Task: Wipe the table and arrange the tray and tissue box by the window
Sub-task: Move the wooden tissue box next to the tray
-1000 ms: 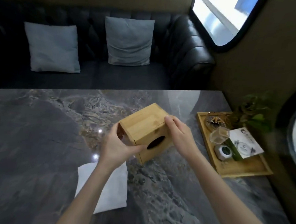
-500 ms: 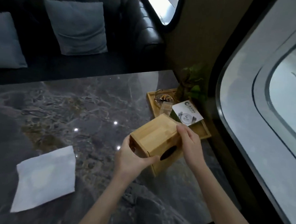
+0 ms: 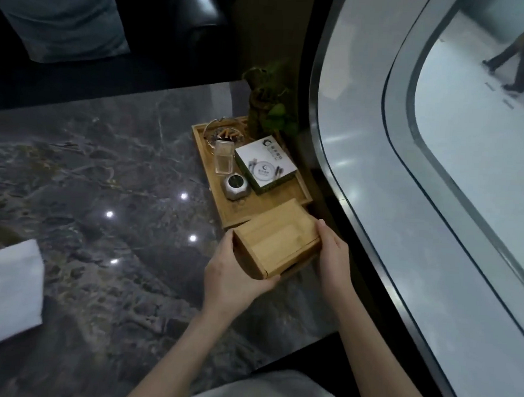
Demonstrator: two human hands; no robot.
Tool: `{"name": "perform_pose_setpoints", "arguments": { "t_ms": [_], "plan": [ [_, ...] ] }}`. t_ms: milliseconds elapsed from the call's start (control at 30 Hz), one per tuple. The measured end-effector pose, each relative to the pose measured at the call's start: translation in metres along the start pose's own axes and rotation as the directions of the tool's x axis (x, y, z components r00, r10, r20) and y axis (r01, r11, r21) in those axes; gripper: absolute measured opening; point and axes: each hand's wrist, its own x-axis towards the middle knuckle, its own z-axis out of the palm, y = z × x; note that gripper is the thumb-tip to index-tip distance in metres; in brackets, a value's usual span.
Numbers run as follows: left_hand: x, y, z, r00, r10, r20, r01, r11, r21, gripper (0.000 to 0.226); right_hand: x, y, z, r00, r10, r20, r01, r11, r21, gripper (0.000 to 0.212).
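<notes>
The wooden tissue box [image 3: 278, 241] is at the right edge of the dark marble table [image 3: 103, 190], just in front of the wooden tray [image 3: 209, 165] and close to the window [image 3: 409, 145]. My left hand [image 3: 235, 276] grips its near left corner, thumb along the left side. My right hand [image 3: 332, 256] holds its right side. Whether the box rests on the table or is just above it, I cannot tell. The tray holds an ashtray [image 3: 224, 134], a clear holder [image 3: 224, 160], a small metal object [image 3: 235, 186] and a white box [image 3: 265, 165].
A white cloth [image 3: 5, 291] lies on the table at the left. A small plant [image 3: 265, 104] stands at the tray's far right corner. A dark sofa with a grey cushion [image 3: 60, 17] is behind the table. The window frame curves along the right.
Both hands carried the tissue box right and forward to the table's window side, near the tray's front end. The box has turned, so its oval opening no longer faces me.
</notes>
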Motion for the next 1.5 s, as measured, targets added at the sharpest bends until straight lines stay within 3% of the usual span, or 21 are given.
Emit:
{"name": "perform_pose_setpoints", "arguments": {
  "t_ms": [267,567,700,867,1100,1233,1500],
  "plan": [
    [-0.019,0.0,0.034,0.998,0.009,-0.056,-0.007,1.0,0.022,0.089,0.012,0.017,-0.022,1.0,0.021,0.0,-0.021,1.0,0.006,0.021],
    [-0.028,-0.001,0.047,0.999,0.04,-0.023,-0.039,0.999,0.036,0.09,0.016,0.028,-0.038,0.999,0.034,0.013,-0.035,0.999,0.04,0.029],
    [-0.033,-0.005,0.051,1.0,0.023,0.004,-0.023,0.999,0.041,0.102,0.016,0.03,-0.04,0.999,0.019,0.026,-0.02,0.999,0.037,0.031],
    [-0.039,-0.007,0.049,0.989,0.019,0.149,-0.029,0.997,0.07,0.127,0.02,0.042,-0.047,0.995,0.077,0.059,-0.082,0.994,0.078,0.047],
    [-0.052,-0.016,0.058,0.955,0.037,0.293,-0.011,0.996,-0.093,0.092,0.014,0.051,-0.057,0.973,0.143,0.18,-0.177,0.966,0.188,0.057],
    [-0.05,-0.012,0.059,0.952,0.004,0.307,0.051,0.984,-0.17,0.087,0.011,0.052,-0.056,0.97,0.148,0.194,-0.178,0.973,0.148,0.056],
    [-0.044,-0.01,0.045,0.967,0.027,0.255,0.011,0.989,-0.147,0.076,0.009,0.041,-0.057,0.959,0.142,0.245,-0.154,0.988,0.029,0.063]
  ]
}}
